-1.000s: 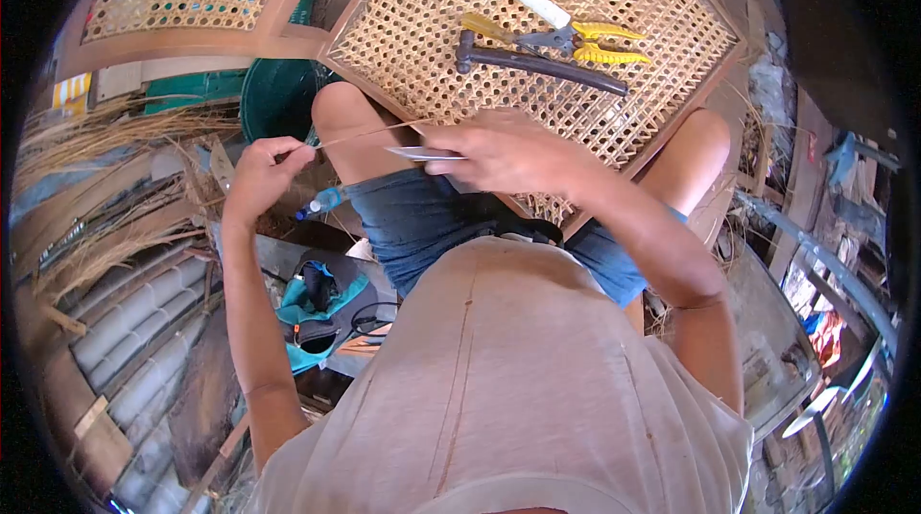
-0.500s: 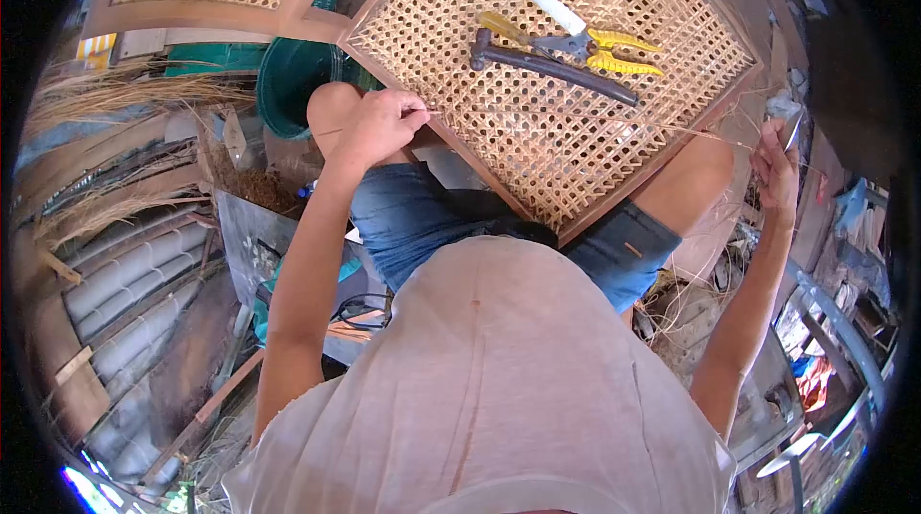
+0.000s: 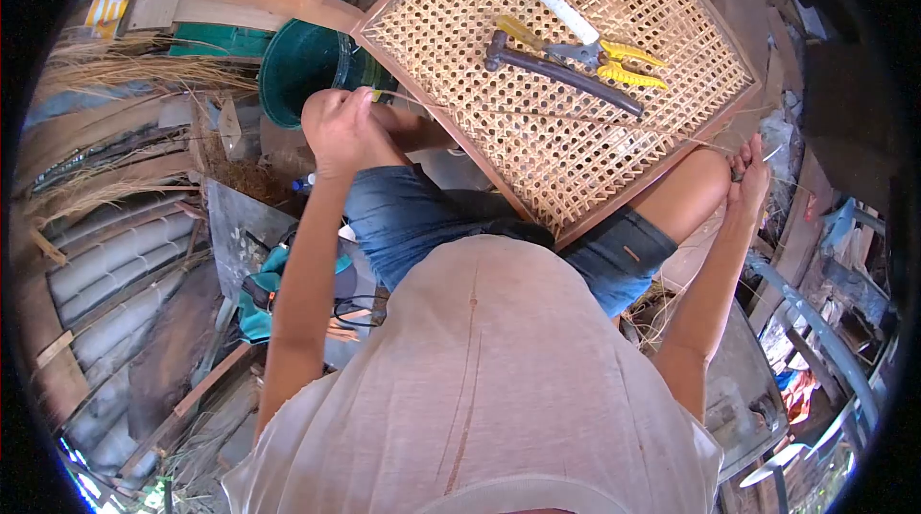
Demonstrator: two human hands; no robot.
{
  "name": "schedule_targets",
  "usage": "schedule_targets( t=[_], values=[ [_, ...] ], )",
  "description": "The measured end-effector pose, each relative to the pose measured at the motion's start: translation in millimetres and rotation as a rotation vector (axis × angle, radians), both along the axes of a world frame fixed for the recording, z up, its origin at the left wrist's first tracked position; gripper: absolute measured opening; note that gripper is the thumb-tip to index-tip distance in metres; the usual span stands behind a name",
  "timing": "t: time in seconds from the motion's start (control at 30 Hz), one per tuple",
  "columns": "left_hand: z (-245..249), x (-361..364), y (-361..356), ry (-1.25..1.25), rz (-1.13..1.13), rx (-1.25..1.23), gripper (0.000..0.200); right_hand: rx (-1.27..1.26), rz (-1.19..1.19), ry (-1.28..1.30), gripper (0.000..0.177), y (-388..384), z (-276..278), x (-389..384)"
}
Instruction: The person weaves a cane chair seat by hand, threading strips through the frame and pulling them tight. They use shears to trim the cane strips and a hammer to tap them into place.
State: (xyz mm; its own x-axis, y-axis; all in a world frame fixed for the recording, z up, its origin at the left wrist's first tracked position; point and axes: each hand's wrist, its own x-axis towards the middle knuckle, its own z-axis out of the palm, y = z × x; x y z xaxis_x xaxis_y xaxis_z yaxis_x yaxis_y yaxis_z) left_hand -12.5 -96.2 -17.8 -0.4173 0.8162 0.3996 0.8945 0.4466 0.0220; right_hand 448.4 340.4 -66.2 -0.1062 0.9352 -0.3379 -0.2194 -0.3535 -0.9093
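Weathered wood scraps (image 3: 58, 384) surround a brown-framed, open-mesh cane panel (image 3: 537, 154). Left hand (image 3: 336, 128) pinches a thin, tan, fibrous strand (image 3: 408, 96) crossing above it; right hand (image 3: 748, 178) curls near its far end, contents indistinct.

We can read no text, label, brand, number or sign anywhere in the view. On the white cylindrical tube (image 3: 566, 14) and the yellow-handled metal shears (image 3: 604, 57) we make out no lettering, and the yellow-and-white striped piece (image 3: 106, 12) at the upper left shows us no legible characters.
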Motion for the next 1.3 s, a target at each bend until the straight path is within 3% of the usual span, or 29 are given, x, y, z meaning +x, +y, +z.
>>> schedule_targets(
  t=[0.07, 0.13, 0.2, 0.27, 0.43, 0.63, 0.7, 0.8, 0.9, 1.03, 1.1, 1.3],
  values=[
    [-17.0, 10.2, 10.5, -0.155, 0.053, 0.088, 0.024, 0.021, -0.019, -0.032, 0.018, 0.8, -7.9, 4.4],
    [-32.6, 35.2, 31.3, -0.871, 0.195, 0.558, 0.022, 0.026, -0.034, -0.046, 0.018, 3.4, -14.9, 9.7],
    [-34.5, 52.4, 44.7, -1.126, 0.122, 0.655, 0.02, 0.034, -0.051, -0.06, 0.019, 4.2, -18.0, 13.5],
    [-49.4, 58.8, 50.0, -1.176, 0.071, 0.692, 0.018, 0.038, -0.02, -0.07, 0.018, 4.0, -18.8, 14.9],
    [-56.1, 58.2, 44.7, -1.151, 0.149, 0.557, 0.014, 0.053, -0.023, -0.148, 0.017, 2.5, -14.6, 13.6],
    [-62.1, 59.3, 41.5, -1.316, 0.086, 0.701, 0.012, 0.038, -0.006, -0.144, 0.017, 9.7, -20.4, 14.3],
    [-57.3, 58.5, 42.3, -1.181, 0.18, 0.559, 0.012, 0.056, 0.021, -0.162, 0.018, 12.0, -23.0, 16.7],
    [-45.1, 55.6, 42.3, -1.014, 0.119, 0.41, 0.014, 0.053, 0.024, -0.171, 0.019, 12.0, -23.9, 18.7],
    [-46.4, 52.8, 44.5, -1.197, 0.089, 0.528, 0.014, 0.059, 0.043, -0.163, 0.018, 9.0, -19.0, 17.3],
    [-47.5, 54.2, 46.3, -1.187, 0.099, 0.554, 0.014, 0.033, -0.002, -0.185, 0.018, 6.6, -17.0, 13.4],
    [-40.4, 58.0, 45.6, -1.086, 0.175, 0.388, 0.015, 0.044, 0.026, -0.149, 0.017, 8.2, -19.1, 15.3],
    [-29.9, 61.7, 54.5, -0.912, 0.092, 0.277, 0.015, 0.03, 0.02, -0.146, 0.018, 7.5, -17.0, 15.0]
  ],
)
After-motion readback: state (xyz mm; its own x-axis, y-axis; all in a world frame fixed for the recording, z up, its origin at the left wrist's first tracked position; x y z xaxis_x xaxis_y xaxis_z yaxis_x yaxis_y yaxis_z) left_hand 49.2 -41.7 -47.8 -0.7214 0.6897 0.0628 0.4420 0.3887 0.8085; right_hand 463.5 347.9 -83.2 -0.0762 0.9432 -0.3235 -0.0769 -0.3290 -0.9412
